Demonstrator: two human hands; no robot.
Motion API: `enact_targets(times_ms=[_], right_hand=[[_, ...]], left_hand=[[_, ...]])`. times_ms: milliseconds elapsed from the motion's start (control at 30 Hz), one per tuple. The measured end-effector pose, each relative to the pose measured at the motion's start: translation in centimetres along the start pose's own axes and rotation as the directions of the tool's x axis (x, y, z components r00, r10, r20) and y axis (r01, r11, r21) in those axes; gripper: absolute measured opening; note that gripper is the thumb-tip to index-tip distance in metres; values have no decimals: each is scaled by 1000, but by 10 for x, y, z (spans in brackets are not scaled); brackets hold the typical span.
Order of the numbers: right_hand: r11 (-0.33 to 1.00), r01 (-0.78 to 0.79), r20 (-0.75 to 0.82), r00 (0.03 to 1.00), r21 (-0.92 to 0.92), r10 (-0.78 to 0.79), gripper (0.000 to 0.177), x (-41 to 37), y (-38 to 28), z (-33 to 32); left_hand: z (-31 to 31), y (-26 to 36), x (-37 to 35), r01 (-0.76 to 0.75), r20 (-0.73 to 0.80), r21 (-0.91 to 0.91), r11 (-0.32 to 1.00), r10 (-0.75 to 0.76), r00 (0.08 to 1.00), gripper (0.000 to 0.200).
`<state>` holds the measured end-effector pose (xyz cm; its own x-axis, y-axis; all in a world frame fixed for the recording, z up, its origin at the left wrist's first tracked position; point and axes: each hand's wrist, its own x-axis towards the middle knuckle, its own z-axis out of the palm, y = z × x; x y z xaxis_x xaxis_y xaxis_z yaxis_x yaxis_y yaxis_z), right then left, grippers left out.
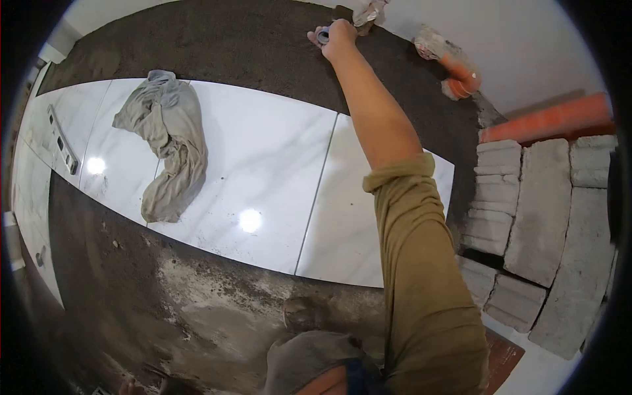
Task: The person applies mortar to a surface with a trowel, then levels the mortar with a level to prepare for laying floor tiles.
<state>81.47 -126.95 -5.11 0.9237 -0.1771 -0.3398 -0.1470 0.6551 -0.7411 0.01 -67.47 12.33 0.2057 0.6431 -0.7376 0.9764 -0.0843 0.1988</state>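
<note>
My right arm reaches across white marbled tiles (263, 151) to the dark mortar bed (197, 33) behind them. At the far edge of that bed, near the wall, my right hand (340, 41) is closed around a short grey round piece with a hollow end (323, 35), like a pipe end. Its lower part is hidden. Right behind the hand is a crumpled pale plastic wrap (368, 14). A crumpled damp-looking grey cloth (174, 141) lies on the tiles to the left. My left hand is not visible.
A spirit level (62, 139) lies on the tiles at far left. On the right are an orange pipe elbow (463, 76), a long orange pipe (550, 118) and stacked grey blocks (540, 210). Rough dark floor (197, 296) lies in front, by my knee (309, 362).
</note>
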Motion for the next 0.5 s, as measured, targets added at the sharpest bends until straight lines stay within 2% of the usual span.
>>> enact_targets(times_ms=[67, 133, 200, 367, 433, 500], right_hand=[[998, 30, -80, 996, 56, -25, 22, 16, 4, 14], [999, 29, -101, 994, -14, -30, 22, 23, 7, 25], [994, -38, -112, 993, -100, 27, 21, 25, 8, 34], [973, -44, -65, 997, -229, 29, 27, 7, 12, 41], [945, -76, -118, 992, -317, 40, 21, 5, 14, 44], [943, -74, -95, 994, -323, 45, 22, 6, 13, 41]], left_hand=[[3, 0, -9, 26, -19, -3, 1000, -26, 999, 38], [4, -1, -15, 49, -28, -3, 999, -49, 998, 38], [8, -1, -15, 64, -28, -7, 998, -64, 998, 38], [12, -1, -14, 78, -26, -14, 997, -79, 997, 38], [13, 0, -15, 81, -25, -7, 997, -81, 996, 38], [14, 1, -14, 71, -28, -4, 997, -71, 997, 38]])
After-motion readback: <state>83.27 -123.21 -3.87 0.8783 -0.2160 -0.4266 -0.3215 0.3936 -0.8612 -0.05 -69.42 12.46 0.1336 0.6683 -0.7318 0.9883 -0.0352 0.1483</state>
